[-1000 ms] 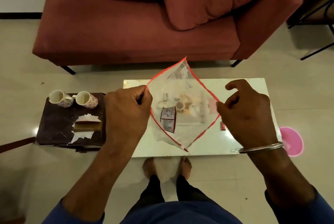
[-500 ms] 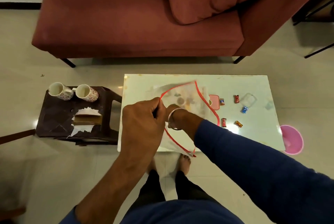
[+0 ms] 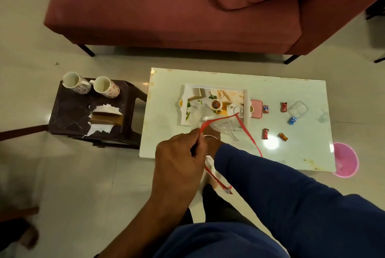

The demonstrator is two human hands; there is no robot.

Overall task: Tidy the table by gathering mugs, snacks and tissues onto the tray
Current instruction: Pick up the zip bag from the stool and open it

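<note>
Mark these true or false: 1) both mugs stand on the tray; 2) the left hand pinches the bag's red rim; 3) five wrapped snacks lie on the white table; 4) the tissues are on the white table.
1) False: the two mugs are on the dark stool, not the tray.
2) True: the left hand pinches the clear bag.
3) True: wrapped snacks lie right of the tray.
4) False: the tissues are on the stool.

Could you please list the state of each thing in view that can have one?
left hand: pinching the bag's red rim
right hand: hidden inside the bag
plastic bag: mouth held open
two mugs: lying on their sides on the dark stool
tray: flat on the table, no mugs on it
five wrapped snacks: loose on the table
</note>
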